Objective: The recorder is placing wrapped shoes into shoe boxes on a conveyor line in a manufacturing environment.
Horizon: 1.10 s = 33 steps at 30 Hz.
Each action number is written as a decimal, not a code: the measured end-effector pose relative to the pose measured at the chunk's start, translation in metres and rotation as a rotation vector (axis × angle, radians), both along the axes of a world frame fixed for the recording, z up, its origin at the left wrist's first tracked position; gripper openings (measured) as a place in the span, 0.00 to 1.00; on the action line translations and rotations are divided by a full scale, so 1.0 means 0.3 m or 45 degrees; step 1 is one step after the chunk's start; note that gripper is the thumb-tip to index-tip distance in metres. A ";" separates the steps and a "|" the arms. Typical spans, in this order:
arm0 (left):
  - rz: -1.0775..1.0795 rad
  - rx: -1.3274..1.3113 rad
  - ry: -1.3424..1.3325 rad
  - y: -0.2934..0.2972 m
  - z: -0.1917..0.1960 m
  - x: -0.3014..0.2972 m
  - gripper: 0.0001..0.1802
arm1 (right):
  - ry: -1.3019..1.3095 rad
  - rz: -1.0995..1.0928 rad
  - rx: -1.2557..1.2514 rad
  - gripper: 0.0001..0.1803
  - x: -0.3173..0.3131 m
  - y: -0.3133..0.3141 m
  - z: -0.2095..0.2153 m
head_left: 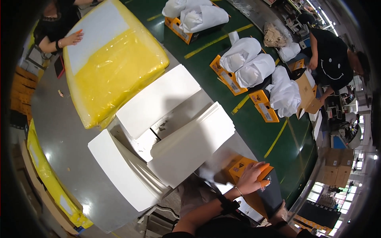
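Boxes: orange-and-black carton (pixel 243 166) at near edge of grey worktop (pixel 67 146), just right of white sheet stacks (pixel 190 139); contents hidden under hand. Beyond stacks, large yellow plastic-wrapped bundle (pixel 119 67) of white sheets. On green floor (pixel 285 158) right of stacks, open orange cartons (pixel 228 77) stuffed with white paper wrap (pixel 246 59).

Right hand (pixel 252 178) palm down on carton top, fingers spread flat, grip wide, pressing not clasping. Left hand possibly blurred white smear beside carton; grip cannot tell. Another person's hand (pixel 71 38) rests on bundle's far corner.
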<state>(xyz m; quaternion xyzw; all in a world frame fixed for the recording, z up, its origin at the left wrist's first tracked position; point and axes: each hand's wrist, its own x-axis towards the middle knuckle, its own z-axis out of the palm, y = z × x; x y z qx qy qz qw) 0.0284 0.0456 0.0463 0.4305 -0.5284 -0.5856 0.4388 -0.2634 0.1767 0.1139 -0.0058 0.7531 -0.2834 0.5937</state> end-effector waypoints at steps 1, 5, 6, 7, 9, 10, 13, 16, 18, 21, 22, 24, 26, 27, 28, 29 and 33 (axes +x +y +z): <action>0.019 -0.020 0.016 0.004 -0.010 -0.006 0.35 | -0.096 -0.020 -0.036 0.53 -0.023 0.009 -0.019; 0.071 -0.110 0.004 0.010 -0.065 -0.025 0.35 | -0.380 -0.038 -0.309 0.49 -0.003 0.001 -0.054; 0.087 -0.144 0.012 0.013 -0.072 -0.025 0.35 | -0.372 -0.176 -0.279 0.48 0.008 -0.005 -0.044; 0.069 -0.169 0.003 0.009 -0.068 -0.025 0.33 | -0.361 -0.317 -0.253 0.47 0.012 -0.005 -0.039; -0.009 -0.147 0.107 -0.005 -0.060 -0.012 0.33 | -0.472 -0.251 -0.383 0.46 0.021 0.012 -0.052; -0.070 -0.103 0.226 -0.009 -0.062 -0.010 0.32 | -0.563 -0.170 -0.495 0.46 0.017 0.006 -0.056; -0.070 0.106 0.403 -0.007 -0.096 -0.022 0.31 | -0.470 0.039 -0.554 0.46 -0.031 0.031 -0.083; -0.080 0.448 0.746 0.014 -0.021 -0.007 0.31 | -0.605 -0.016 -0.653 0.47 -0.069 0.062 -0.085; 0.066 0.350 0.567 0.027 -0.010 -0.010 0.30 | -0.763 -0.180 -0.565 0.45 -0.135 0.114 -0.117; 0.087 0.440 0.505 0.028 -0.035 0.007 0.30 | -0.828 -0.075 -0.533 0.37 -0.148 0.134 -0.184; 0.089 0.449 0.469 0.029 -0.026 0.004 0.31 | -0.837 -0.132 -0.554 0.37 -0.112 0.096 -0.146; 0.046 0.586 0.492 0.031 0.069 -0.015 0.29 | -0.803 0.109 -0.731 0.37 -0.104 0.078 -0.099; 0.106 0.599 0.373 0.031 0.180 -0.043 0.24 | -0.701 -0.050 -0.676 0.37 -0.136 0.088 -0.145; 0.083 0.602 0.365 0.027 0.168 -0.037 0.22 | -0.610 -0.055 -0.575 0.38 -0.153 0.081 -0.175; 0.037 0.610 0.364 0.024 0.139 -0.025 0.20 | -0.516 -0.082 -0.467 0.40 -0.171 0.072 -0.193; 0.045 0.595 0.411 0.027 0.102 -0.002 0.18 | -0.451 -0.100 -0.400 0.40 -0.176 0.065 -0.208; 0.143 0.847 0.624 0.070 0.068 0.034 0.14 | -0.288 -0.158 -0.624 0.33 -0.152 0.038 -0.113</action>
